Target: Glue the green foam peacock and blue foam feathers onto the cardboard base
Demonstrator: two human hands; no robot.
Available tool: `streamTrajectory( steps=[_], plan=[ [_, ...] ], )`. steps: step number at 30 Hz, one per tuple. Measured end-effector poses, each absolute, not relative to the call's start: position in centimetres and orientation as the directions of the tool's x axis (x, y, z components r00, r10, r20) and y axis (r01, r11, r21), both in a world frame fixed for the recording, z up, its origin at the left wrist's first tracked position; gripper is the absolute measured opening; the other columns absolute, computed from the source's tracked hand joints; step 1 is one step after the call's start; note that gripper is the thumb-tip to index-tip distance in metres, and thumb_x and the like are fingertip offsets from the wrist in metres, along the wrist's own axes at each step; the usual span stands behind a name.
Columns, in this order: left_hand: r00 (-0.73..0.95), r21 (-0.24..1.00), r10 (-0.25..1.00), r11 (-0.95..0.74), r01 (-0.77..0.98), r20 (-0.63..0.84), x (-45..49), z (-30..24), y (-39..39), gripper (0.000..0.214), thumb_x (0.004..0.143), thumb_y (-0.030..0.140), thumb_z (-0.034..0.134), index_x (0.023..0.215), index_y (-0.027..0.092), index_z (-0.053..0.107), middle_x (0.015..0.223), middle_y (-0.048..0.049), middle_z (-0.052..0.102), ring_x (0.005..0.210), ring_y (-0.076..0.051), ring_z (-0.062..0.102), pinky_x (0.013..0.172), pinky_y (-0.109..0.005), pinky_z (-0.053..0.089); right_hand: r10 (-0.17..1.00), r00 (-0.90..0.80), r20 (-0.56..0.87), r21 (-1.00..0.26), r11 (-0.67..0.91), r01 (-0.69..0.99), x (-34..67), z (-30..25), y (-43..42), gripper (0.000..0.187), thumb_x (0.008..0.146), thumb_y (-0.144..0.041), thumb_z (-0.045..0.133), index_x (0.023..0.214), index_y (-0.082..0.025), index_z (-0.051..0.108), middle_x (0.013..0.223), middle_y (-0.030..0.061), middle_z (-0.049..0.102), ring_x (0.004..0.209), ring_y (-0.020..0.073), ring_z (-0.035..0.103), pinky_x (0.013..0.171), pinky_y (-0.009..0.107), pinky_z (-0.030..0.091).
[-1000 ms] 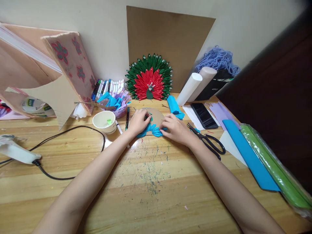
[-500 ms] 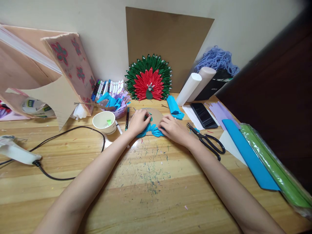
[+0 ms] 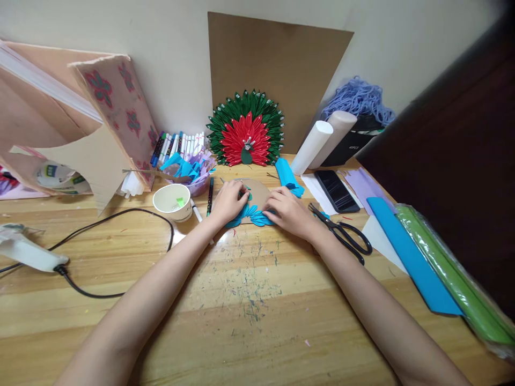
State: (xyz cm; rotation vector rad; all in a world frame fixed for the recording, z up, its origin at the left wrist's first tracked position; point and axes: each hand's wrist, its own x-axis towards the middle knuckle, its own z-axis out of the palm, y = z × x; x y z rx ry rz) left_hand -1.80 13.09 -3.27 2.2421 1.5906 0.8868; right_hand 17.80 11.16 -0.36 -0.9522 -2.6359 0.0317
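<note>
A round piece of brown cardboard (image 3: 259, 188) lies on the table between my hands. Blue crepe-paper petals (image 3: 250, 214) are fanned along its near part, and a small green paper piece (image 3: 250, 197) sits above them. My left hand (image 3: 232, 200) covers the cardboard's left side, its fingers curled together beside the green piece; whatever is under the fingertips is hidden. At the right end of the fan, my right hand (image 3: 286, 210) pinches the blue petals between thumb and fingers. Black-handled scissors (image 3: 341, 233) lie just right of that hand, partly behind the wrist.
Behind stands a green-and-red paper peacock (image 3: 246, 128). A paper cup (image 3: 172, 202), a bowl of paper strips (image 3: 197, 185) and markers (image 3: 181, 146) are at left, with a corded white tool (image 3: 32, 249). A phone (image 3: 337, 190) and blue paper roll (image 3: 414, 254) lie right.
My right hand has shifted very slightly to the right along the blue petals. My left hand stays in place.
</note>
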Motion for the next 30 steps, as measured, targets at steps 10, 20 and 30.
streamTrajectory(
  steps=[10,20,30],
  plan=[
    [0.217,0.524,0.922,-0.364,0.77,0.321,-1.7,-3.2,13.1,0.01,0.083,0.025,0.05,0.076,0.019,0.055,0.085,-0.0052,0.06,0.085,-0.022,0.051,0.076,-0.034,0.041,0.751,-0.599,0.278,-0.307,0.66,0.686,17.4,-0.8,11.0,0.008,0.08,-0.026,0.06,0.076,-0.019,0.061,0.083,0.0059,0.062,0.095,0.0243,0.047,0.084,0.039,0.043],
    [0.221,0.507,0.915,-0.374,0.777,0.337,-1.8,-3.4,13.1,0.008,0.083,0.024,0.051,0.078,0.019,0.055,0.086,-0.0052,0.06,0.086,-0.022,0.051,0.076,-0.034,0.04,0.904,-0.393,0.168,-0.537,0.418,0.733,16.1,-1.0,10.4,0.009,0.076,-0.024,0.061,0.069,-0.021,0.058,0.076,0.0042,0.064,0.089,0.0238,0.049,0.078,0.036,0.042],
    [0.216,0.502,0.913,-0.375,0.779,0.347,-1.8,-3.5,13.2,0.009,0.083,0.024,0.05,0.077,0.019,0.054,0.086,-0.0052,0.06,0.085,-0.021,0.051,0.075,-0.033,0.041,0.923,-0.359,0.14,-0.486,0.38,0.787,15.7,-1.3,10.2,0.012,0.079,-0.03,0.057,0.072,-0.021,0.06,0.084,0.0045,0.063,0.092,0.0243,0.047,0.083,0.037,0.037]
  ],
)
